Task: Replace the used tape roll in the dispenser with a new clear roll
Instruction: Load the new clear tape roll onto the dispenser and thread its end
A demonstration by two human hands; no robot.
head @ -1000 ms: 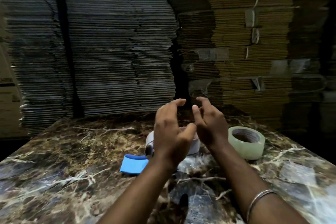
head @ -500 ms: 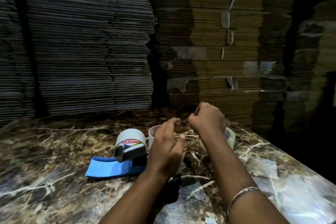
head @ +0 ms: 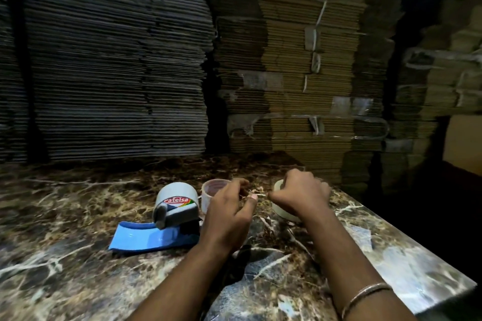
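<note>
Dispenser (head: 175, 210) just left of pinched left hand (head: 229, 219), clear roll (head: 280, 199) behind fisted right hand (head: 302, 194)

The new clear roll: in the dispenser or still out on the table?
Out. The new clear roll sits on the marble table behind the right hand, apart from the dispenser.

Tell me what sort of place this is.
Probably a packing or carton storeroom: tall stacks of flattened cardboard boxes fill the background, and a tape dispenser and a clear tape roll sit on the marble-patterned table.
</note>
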